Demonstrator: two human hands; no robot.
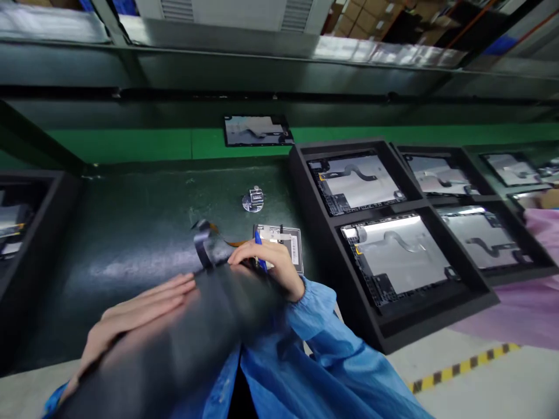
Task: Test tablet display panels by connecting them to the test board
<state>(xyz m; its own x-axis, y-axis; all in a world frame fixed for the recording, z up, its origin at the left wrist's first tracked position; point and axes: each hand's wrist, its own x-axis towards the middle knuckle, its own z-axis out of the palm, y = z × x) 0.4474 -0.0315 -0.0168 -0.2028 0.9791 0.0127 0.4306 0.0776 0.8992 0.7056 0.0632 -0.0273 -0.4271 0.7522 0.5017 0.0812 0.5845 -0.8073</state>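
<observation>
A dark flat panel (192, 349), smeared by motion, is tilted up close to my body. My left hand (140, 311) grips its left edge, fingers straight along the far side and thumb hidden. At the panel's upper right edge, my right hand (273, 262) has a blue pen (260, 250) between its fingers; those fingertips bend down toward the panel. A dark ribbon cable (203, 247) and a thin orange flex strip (236, 243) stick out beyond the panel's top edge. Partly behind my right hand, a flat labelled part (296, 247) lies on the table.
A small shiny metal piece (254, 199) sits on the dark green bench (131, 233). To the right, black divided trays (312, 233) hold silver-backed screen panels (393, 256). Another panel (257, 129) lies at the back. A black tray (48, 215) stands left. A co-worker's pink sleeve (533, 297) shows at right.
</observation>
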